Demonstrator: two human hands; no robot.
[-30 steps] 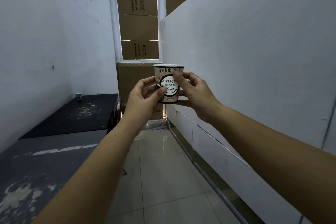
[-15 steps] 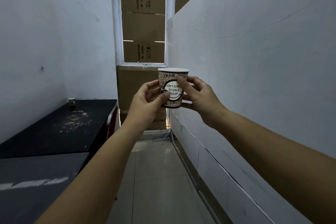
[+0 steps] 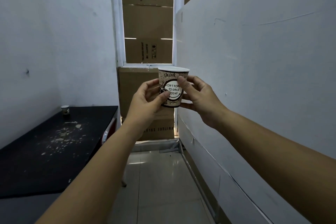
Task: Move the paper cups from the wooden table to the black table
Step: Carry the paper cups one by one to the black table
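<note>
At the left edge, the black bench (image 3: 54, 151) is cut off by the frame; it has drawn nearer than half a second ago. Stacked cardboard boxes (image 3: 148, 23) fill the window; their print is too small to read. Left hand (image 3: 145, 100) and right hand (image 3: 200, 96) pinch one upright paper cup (image 3: 172, 89) in mid-air, covering part of its lettering. A second cup (image 3: 65, 110) stands on the bench's far corner, indistinct.

Light: dim, bluish cast.
Source: thin bright slits between stacked brown cardboard boxes (image 3: 148, 22) behind the window.
Glare: soft sheen on glossy floor tiles (image 3: 154, 165).
Edges: wide-angle bowing.
Focus: sharp.
</note>
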